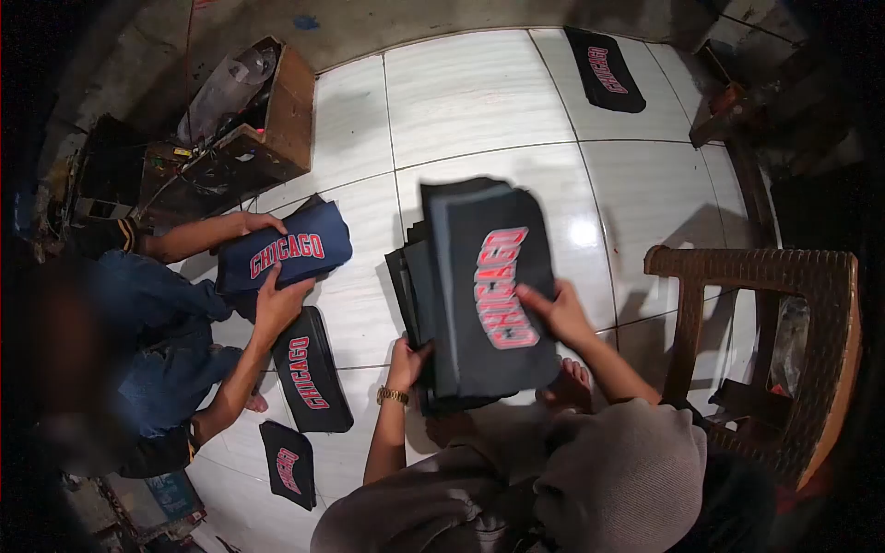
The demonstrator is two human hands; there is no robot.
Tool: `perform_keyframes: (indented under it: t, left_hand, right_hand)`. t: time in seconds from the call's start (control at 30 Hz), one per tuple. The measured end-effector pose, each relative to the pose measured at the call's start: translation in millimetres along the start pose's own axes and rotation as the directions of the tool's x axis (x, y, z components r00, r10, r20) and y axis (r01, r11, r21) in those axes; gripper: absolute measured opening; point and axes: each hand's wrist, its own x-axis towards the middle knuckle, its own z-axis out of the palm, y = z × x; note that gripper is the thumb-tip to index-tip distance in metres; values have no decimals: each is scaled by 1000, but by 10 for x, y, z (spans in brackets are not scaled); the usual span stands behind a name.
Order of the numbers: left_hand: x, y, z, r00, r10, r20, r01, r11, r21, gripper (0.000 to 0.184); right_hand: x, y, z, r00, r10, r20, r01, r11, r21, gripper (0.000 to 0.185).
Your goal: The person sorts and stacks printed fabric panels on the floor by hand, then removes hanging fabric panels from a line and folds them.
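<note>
1. Upper left, a wooden box [290, 115] stands near the wall, a clear plastic bag [235, 78] in it.
2. A co-worker's upper hand [265, 222] and lower hand [281, 304] hold a navy piece [304, 244] from opposite edges, perhaps to steady it.
3. Two CHICAGO pieces, the larger black piece [309, 369] and the smaller black piece [289, 465], lie lettering up on the tiled floor [470, 83], which probably supports them flat.
4. The person's left hand [406, 362], wearing a watch [393, 394], is closed on the lower left edge of a dark stack [412, 286], likely keeping its layers together.
5. The top black piece [493, 286] faces up, between the person's hands; the right hand [560, 315] clamps its right edge, thumb over the face (fingers hidden beneath), apparently for control.
6. Farther right, a lone black piece [604, 72] lies near the wall, well apart from the brown stool [751, 262].
</note>
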Motion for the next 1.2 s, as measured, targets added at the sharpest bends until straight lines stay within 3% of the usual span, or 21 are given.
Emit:
perform_keyframes:
  t: [0.03,0.1,0.13,0.17,0.23,0.3,0.33,0.43,0.5,0.57,0.63,0.67,0.7,0.77,0.83,0.9,0.97,1.03,1.1,1.13,1.2]
  left_hand:
    - [1,-21,-4,1000,-6,-26,7,1000,9,27]
    - [22,-38,-12,1000,18,19,-18,1000,17,26]
    - [22,-38,-14,1000,-5,28,4,1000,26,26]
    - [20,-38,-16,999,-27,37,26,999,34,26]
    - [32,-100,-23,999,-40,29,40,999,-6,28]
    - [39,-68,-31,998,-59,22,59,998,-12,31]
    - [22,-14,-13,994,-107,31,111,980,-168,35]
    - [-63,247,4,974,-214,75,226,916,-332,42]
    - [-86,313,34,988,-99,118,118,980,-159,44]
    - [-74,282,45,988,4,155,-2,1000,-11,46]
    - [-45,149,73,994,12,109,-21,996,86,49]
    - [-61,137,91,994,27,109,-31,999,36,51]
    - [-68,92,108,996,40,78,-40,999,-3,49]
    - [-140,186,113,997,32,73,-31,999,-22,47]
    - [-166,204,118,997,50,61,-47,998,-52,45]
    - [-134,151,87,996,52,70,-51,999,-9,43]
    - [-124,182,62,994,38,101,-36,999,-21,42]
    - [-75,64,33,991,28,131,-19,997,-74,41]
    - [-69,54,57,994,-58,97,65,995,-71,41]
    - [-40,34,33,993,-66,99,72,995,-62,41]
    - [-18,-13,22,993,-28,111,11,989,150,44]
  right_hand:
    - [-161,-73,163,999,40,3,-40,999,-7,49]
    - [11,811,221,998,-38,50,46,984,-170,53]
    - [-101,559,281,978,-189,91,209,875,-436,57]
    - [-96,516,217,991,65,114,26,752,-658,62]
    - [-129,336,123,987,-154,46,119,506,-854,62]
    - [-48,349,54,972,-233,22,136,484,-864,58]
    - [48,503,32,975,-218,40,129,410,-903,56]
    - [162,664,213,980,-148,136,170,243,-955,56]
    - [131,545,357,974,-88,209,223,216,-951,55]
    - [160,407,352,984,-39,172,177,236,-956,66]
    - [315,249,155,982,51,184,165,264,-950,76]
    - [495,160,-3,988,72,137,108,307,-946,79]
    - [713,98,-187,997,-48,68,79,282,-956,74]
    - [1255,-144,-577,953,-297,-59,76,422,-903,56]
    - [1900,-374,-1078,822,-563,-83,160,369,-915,40]
    - [2497,-584,-1516,693,-686,-219,67,364,-929,44]
    - [2887,-845,-1848,602,-713,-359,-89,387,-918,51]
    - [3137,-1106,-2139,516,-639,-570,-240,531,-812,68]
    - [3253,-1271,-2493,488,-652,-580,-345,467,-814,79]
    - [3326,-1358,-2647,498,-586,-639,-372,522,-768,84]
    - [3595,-1395,-3032,541,-437,-719,-413,606,-680,94]
